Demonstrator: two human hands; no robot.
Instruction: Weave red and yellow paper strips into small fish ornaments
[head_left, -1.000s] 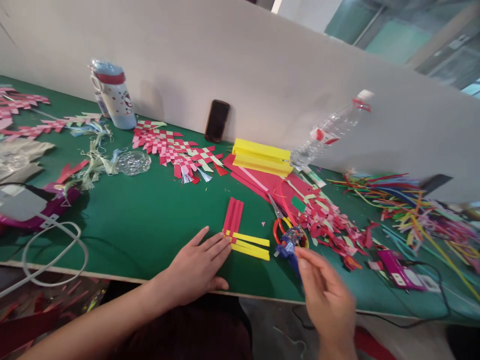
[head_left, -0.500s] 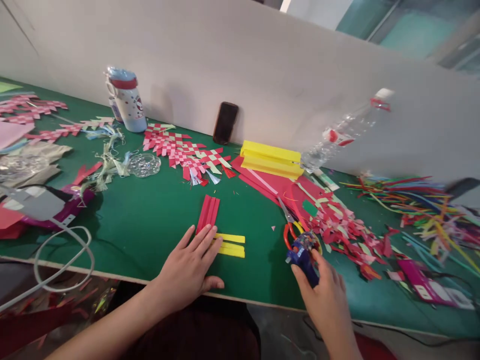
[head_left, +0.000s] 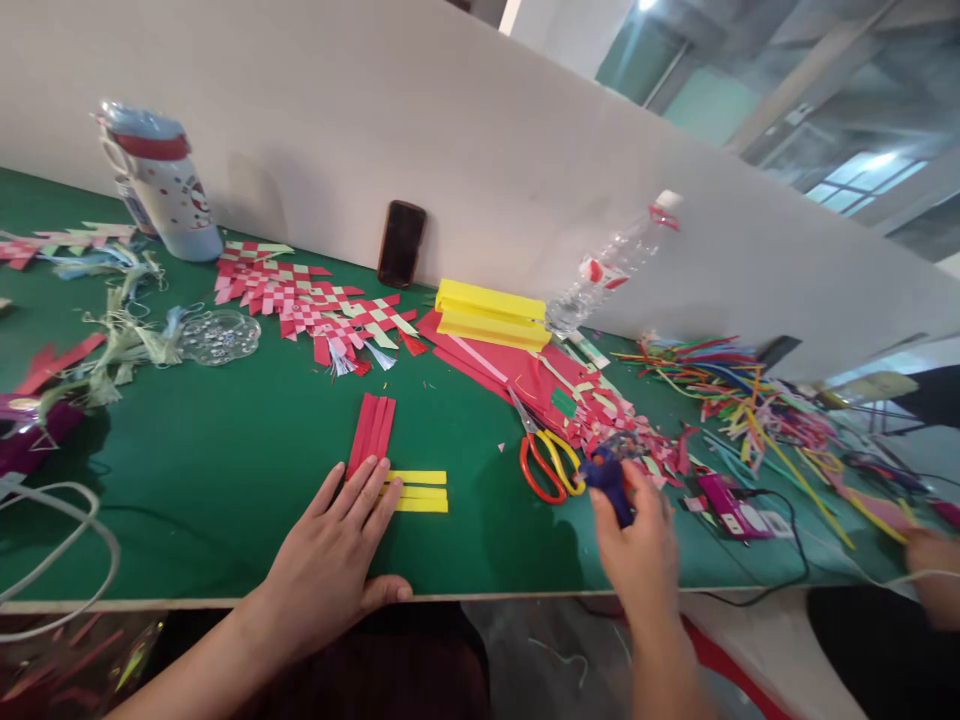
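Observation:
My left hand [head_left: 330, 565] lies flat on the green table [head_left: 225, 470], fingers stretched out over the near ends of three red paper strips [head_left: 371, 432] and yellow paper strips [head_left: 420, 491] that cross them. My right hand [head_left: 637, 545] is closed around a small blue tool [head_left: 607, 478], likely a glue gun, beside red and yellow scissors [head_left: 546, 458].
Woven red and cream paper pieces [head_left: 315, 305], a phone [head_left: 401, 243] against the white wall, a yellow paper stack [head_left: 491, 313], a tilted clear bottle [head_left: 611, 265], a flask [head_left: 161, 185], paper scraps [head_left: 622, 420], coloured strips [head_left: 742, 395]. Another person's hand [head_left: 934, 560] is at right.
My right hand reached forward and closed on the blue tool, lifting it slightly. The view swung right. My left hand stayed flat on the strips.

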